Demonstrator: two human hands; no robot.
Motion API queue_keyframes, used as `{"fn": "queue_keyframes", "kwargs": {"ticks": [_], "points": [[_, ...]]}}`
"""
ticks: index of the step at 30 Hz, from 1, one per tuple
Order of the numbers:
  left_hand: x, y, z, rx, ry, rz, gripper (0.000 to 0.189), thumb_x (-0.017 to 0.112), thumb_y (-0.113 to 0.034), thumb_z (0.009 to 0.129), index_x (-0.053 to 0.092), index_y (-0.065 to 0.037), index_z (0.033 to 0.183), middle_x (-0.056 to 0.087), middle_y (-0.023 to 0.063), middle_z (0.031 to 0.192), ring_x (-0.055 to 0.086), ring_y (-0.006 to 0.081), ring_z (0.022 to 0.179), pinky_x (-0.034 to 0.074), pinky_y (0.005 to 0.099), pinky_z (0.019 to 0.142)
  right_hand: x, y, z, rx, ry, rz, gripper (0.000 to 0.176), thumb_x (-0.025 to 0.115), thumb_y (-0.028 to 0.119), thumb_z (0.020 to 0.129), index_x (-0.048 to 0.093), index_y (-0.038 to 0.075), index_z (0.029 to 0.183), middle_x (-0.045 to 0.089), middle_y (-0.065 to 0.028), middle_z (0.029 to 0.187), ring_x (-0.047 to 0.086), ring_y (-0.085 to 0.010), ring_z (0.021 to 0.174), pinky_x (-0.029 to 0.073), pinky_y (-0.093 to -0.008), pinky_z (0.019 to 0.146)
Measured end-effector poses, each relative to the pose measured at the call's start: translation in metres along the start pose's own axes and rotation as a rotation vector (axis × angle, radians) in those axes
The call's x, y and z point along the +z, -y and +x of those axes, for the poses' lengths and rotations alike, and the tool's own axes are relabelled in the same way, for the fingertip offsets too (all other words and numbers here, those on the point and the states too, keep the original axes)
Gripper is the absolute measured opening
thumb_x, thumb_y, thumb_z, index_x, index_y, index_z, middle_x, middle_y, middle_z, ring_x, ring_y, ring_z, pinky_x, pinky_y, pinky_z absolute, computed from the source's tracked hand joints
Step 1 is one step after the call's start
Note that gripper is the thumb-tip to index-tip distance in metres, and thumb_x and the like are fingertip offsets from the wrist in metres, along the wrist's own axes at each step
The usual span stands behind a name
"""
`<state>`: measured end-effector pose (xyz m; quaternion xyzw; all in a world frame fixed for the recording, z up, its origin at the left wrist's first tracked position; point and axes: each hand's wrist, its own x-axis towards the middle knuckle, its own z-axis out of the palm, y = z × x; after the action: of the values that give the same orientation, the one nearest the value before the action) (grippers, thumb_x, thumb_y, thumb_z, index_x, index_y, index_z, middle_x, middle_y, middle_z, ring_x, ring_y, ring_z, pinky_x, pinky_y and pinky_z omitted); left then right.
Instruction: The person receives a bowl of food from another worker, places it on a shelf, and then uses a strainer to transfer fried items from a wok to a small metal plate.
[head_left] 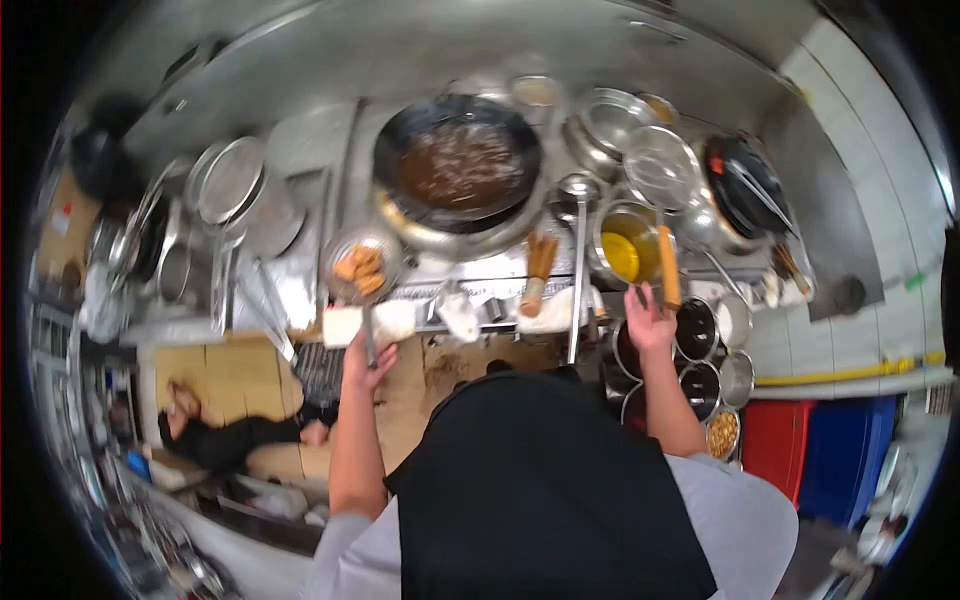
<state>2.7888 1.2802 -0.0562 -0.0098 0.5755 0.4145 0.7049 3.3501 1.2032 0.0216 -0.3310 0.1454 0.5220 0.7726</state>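
Observation:
My left hand (368,362) grips the handle of a small round strainer (345,292), which is held beside the wok at its lower left. Golden-brown fried pieces (360,268) lie in the strainer. Dark, bubbling oil fills the large wok (390,150). Over on the right, my right hand (651,320) is palm up with its fingers apart. Just above its fingertips stands a metal pot (606,232) with yellow liquid inside. A wire skimmer (661,168) lies across pots there, its orange-brown handle (668,265) reaching down right beside my right hand.
A long ladle (580,270) rests between the wok and the yellow pot. Wooden sticks (541,265) stand near the counter's front edge. Several dark containers (697,330) sit at my right. At lower left, another person in black (240,440) is beside cardboard flooring (235,370).

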Motion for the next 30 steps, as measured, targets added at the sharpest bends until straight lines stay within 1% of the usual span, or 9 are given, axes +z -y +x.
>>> {"fn": "queue_keyframes", "kwargs": {"ticks": [3, 5, 7, 9, 11, 13, 15, 23, 30], "points": [[-0.025, -0.002, 0.061, 0.177, -0.015, 0.233, 0.023, 0.058, -0.034, 0.104, 0.059, -0.011, 0.105, 0.058, 0.0028, 0.076, 0.051, 0.0134, 0.056, 0.041, 0.0292, 0.046, -0.081, -0.056, 0.010, 0.143, 0.143, -0.745, 0.037, 0.059, 0.031, 0.101, 0.059, 0.000, 0.121, 0.067, -0.0144, 0.111, 0.068, -0.0262, 0.091, 0.057, -0.0417, 0.085], [-0.001, -0.004, 0.018, 0.150, -0.020, 0.160, 0.021, 0.056, -0.033, 0.105, 0.060, -0.012, 0.103, 0.056, 0.0010, 0.077, 0.042, 0.0120, 0.052, 0.035, 0.0283, 0.044, -0.107, -0.093, 0.010, -0.284, 0.234, -1.554, 0.034, 0.066, 0.018, 0.095, 0.058, -0.001, 0.122, 0.069, -0.0086, 0.101, 0.069, -0.0250, 0.088, 0.056, -0.0375, 0.084], [0.000, 0.013, -0.008, 0.199, 0.027, 0.138, 0.021, 0.055, -0.032, 0.105, 0.059, -0.012, 0.101, 0.053, -0.0002, 0.077, 0.041, 0.0113, 0.054, 0.033, 0.0266, 0.046, -0.106, -0.112, 0.000, -0.441, 0.288, -1.672, 0.043, 0.073, 0.011, 0.087, 0.056, -0.003, 0.124, 0.066, -0.0152, 0.110, 0.067, -0.0291, 0.099, 0.054, -0.0394, 0.089], [-0.005, 0.022, -0.003, 0.163, 0.043, 0.086, 0.020, 0.053, -0.032, 0.106, 0.059, -0.013, 0.102, 0.052, -0.0005, 0.079, 0.042, 0.0109, 0.056, 0.034, 0.0272, 0.046, -0.121, -0.122, 0.014, -0.595, 0.006, -2.134, 0.056, 0.078, 0.015, 0.082, 0.052, -0.006, 0.127, 0.060, -0.0223, 0.121, 0.061, -0.0344, 0.113, 0.049, -0.0435, 0.098], [-0.009, 0.027, 0.018, 0.056, 0.063, 0.053, 0.020, 0.053, -0.032, 0.106, 0.059, -0.014, 0.103, 0.053, -0.0005, 0.081, 0.042, 0.0109, 0.057, 0.035, 0.0274, 0.047, -0.143, -0.123, 0.048, -0.418, 0.058, -2.072, 0.065, 0.081, 0.020, 0.080, 0.049, -0.008, 0.129, 0.051, -0.0293, 0.133, 0.052, -0.0385, 0.127, 0.041, -0.0472, 0.108], [0.004, 0.023, 0.016, 0.092, -0.033, 0.154, 0.021, 0.054, -0.034, 0.105, 0.059, -0.014, 0.101, 0.053, -0.0009, 0.080, 0.043, 0.0108, 0.057, 0.036, 0.0272, 0.048, -0.175, -0.129, 0.095, -0.279, 0.026, -1.901, 0.061, 0.081, 0.019, 0.081, 0.050, -0.009, 0.125, 0.059, -0.0274, 0.122, 0.065, -0.0357, 0.108, 0.052, -0.0470, 0.092], [0.007, 0.018, 0.017, 0.043, -0.055, 0.172, 0.023, 0.056, -0.036, 0.105, 0.058, -0.014, 0.100, 0.052, -0.0014, 0.078, 0.044, 0.0107, 0.057, 0.038, 0.0273, 0.049, -0.104, -0.127, 0.066, -0.151, 0.042, -1.713, 0.048, 0.074, 0.015, 0.088, 0.047, -0.006, 0.123, 0.067, -0.0124, 0.083, 0.064, -0.0227, 0.054, 0.050, -0.0355, 0.046], [0.011, 0.019, 0.010, 0.103, -0.038, 0.125, 0.025, 0.062, -0.031, 0.103, 0.054, -0.010, 0.091, 0.051, -0.0011, 0.074, 0.044, 0.0102, 0.057, 0.039, 0.0265, 0.048, -0.003, -0.156, -0.017, -0.280, 0.426, -1.336, 0.024, 0.061, 0.002, 0.094, 0.051, 0.001, 0.117, 0.057, -0.0041, 0.075, 0.056, -0.0149, 0.053, 0.051, -0.0309, 0.051], [0.008, 0.015, -0.041, 0.232, 0.021, 0.164, 0.018, 0.064, -0.021, 0.100, 0.054, -0.010, 0.090, 0.051, -0.0026, 0.071, 0.045, 0.0083, 0.052, 0.038, 0.0255, 0.045, 0.182, -0.137, -0.171, 0.161, 0.869, -0.964, 0.064, 0.058, 0.003, 0.094, 0.035, 0.003, 0.155, 0.059, -0.0071, 0.083, 0.048, -0.0091, 0.049, 0.043, -0.0231, 0.039]]}}
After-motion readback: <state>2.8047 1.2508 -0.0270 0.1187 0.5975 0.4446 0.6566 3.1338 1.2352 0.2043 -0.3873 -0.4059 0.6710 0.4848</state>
